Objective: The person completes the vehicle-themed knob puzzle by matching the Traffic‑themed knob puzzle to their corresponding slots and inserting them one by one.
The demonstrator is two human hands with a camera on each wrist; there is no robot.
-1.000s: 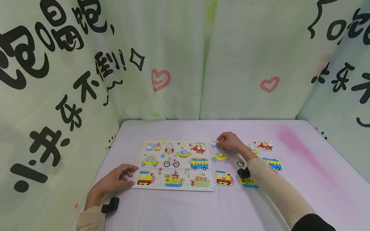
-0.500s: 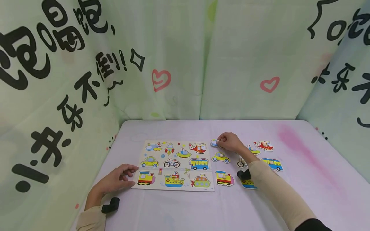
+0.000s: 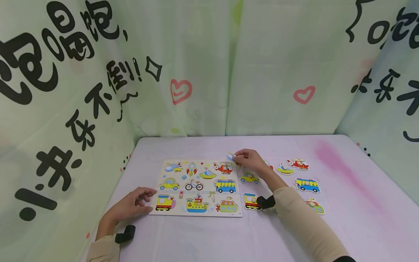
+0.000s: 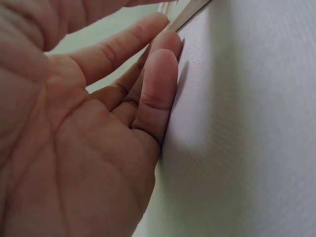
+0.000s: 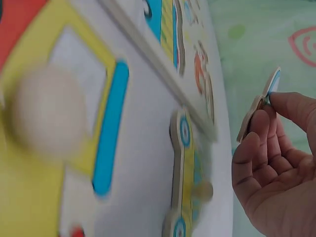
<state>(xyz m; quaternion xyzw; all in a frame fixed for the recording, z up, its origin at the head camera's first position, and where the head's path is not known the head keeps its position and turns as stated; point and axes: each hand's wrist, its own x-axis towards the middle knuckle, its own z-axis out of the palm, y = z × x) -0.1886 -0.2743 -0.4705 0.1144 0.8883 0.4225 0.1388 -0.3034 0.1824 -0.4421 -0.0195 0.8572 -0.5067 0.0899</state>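
Head view: from my remote station I see a pale lilac table with rounded far corners and a blurred pink streak along its right side. Pale green curtain encloses it behind and on 2 sides; black lettering marks the sides, and 2 pink hearts the back. My right hand has thumb and fingers together, clamped on a small blue piece near the back right corner of the puzzle board; my right wrist view shows it tilted, against the curtain. My left hand lies at the board's left edge, thumb and index finger apart. Right of the board lie a yellow car piece, a bus piece and others.
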